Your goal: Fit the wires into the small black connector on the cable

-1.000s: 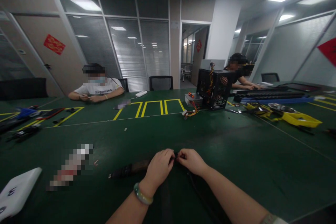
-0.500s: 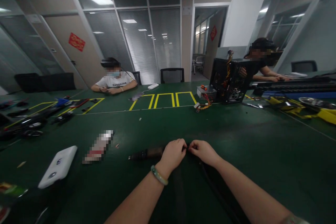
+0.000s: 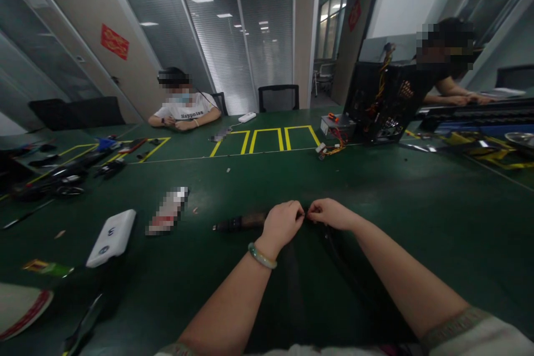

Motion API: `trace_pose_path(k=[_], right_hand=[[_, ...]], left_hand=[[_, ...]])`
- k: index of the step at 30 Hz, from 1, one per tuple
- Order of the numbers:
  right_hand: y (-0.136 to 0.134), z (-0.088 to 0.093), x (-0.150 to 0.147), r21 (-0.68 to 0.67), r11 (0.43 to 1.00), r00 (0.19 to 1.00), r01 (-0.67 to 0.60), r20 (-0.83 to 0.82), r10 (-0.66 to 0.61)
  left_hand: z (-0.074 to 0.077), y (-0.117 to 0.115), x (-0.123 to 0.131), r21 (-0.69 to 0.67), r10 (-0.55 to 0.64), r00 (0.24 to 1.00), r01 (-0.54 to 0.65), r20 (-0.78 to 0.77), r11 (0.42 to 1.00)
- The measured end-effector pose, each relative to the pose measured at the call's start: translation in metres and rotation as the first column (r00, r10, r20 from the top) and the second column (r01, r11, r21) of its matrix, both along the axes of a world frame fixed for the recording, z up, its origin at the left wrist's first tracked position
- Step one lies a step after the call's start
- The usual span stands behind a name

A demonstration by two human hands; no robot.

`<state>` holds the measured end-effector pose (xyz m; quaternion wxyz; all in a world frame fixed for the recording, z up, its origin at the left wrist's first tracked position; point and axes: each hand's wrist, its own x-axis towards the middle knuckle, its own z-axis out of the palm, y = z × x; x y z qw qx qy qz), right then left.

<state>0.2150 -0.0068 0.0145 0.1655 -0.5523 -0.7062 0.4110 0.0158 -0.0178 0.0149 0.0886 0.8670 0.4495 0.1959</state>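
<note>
Left hand (image 3: 282, 227): bare, jade bangle (image 3: 261, 256) on the wrist, fingers curled, tips closed on a small black cable end (image 3: 306, 212). Right hand (image 3: 332, 214): bare, fingers bent and closed on the same end from the opposite side. Cable end: held between the fingertips of both hands, mostly hidden by them, exact shape not visible. Black cable (image 3: 336, 253): lies on the green mat (image 3: 421, 217), running from beneath the right hand toward the person. Dark cylinder (image 3: 241, 223) with a brown band: on the mat just left of the left hand, kind unclear. Nearby on the mat: white case (image 3: 111, 238) and a blurred packet (image 3: 168, 210), both left of the hands and well apart from them. Far end of the table: black PC chassis (image 3: 386, 103), open-framed, beside a power supply (image 3: 334, 125) with loose wires (image 3: 332, 149); yellow tape outlines (image 3: 267, 139) on the mat. Co-worker in a white T-shirt (image 3: 186, 108): seated across the table, hands together. Second co-worker (image 3: 448, 61): behind the chassis, forearms resting on a long black unit (image 3: 479, 108).
</note>
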Motion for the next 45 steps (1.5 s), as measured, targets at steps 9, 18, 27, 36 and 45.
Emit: trace_pose_path(k=[9, 18, 27, 36, 45], right_hand=[[-0.009, -0.003, 0.004, 0.061, 0.998, 0.999, -0.006, -0.041, 0.009], [-0.006, -0.004, 0.006, 0.081, 0.996, 0.999, -0.024, -0.019, 0.025], [-0.007, -0.009, 0.003, 0.064, 0.998, 0.999, -0.025, -0.036, 0.027], [-0.008, -0.008, -0.002, 0.05, 0.999, 1.0, 0.011, -0.019, -0.01], [-0.006, -0.01, 0.0, 0.022, 0.999, 0.999, 0.031, -0.034, -0.03]], left_hand=[[-0.003, -0.001, -0.002, 0.018, -0.047, 0.999, 0.047, 0.006, 0.999], [-0.005, 0.002, -0.003, 0.003, -0.062, 0.997, 0.062, 0.033, 0.998], [0.001, 0.002, -0.003, 0.007, -0.093, 0.996, 0.093, -0.002, 0.996], [0.003, 0.001, -0.003, 0.015, -0.101, 0.994, 0.101, -0.033, 0.995], [0.005, 0.0, -0.002, -0.017, -0.079, 0.996, 0.078, -0.032, 0.997]])
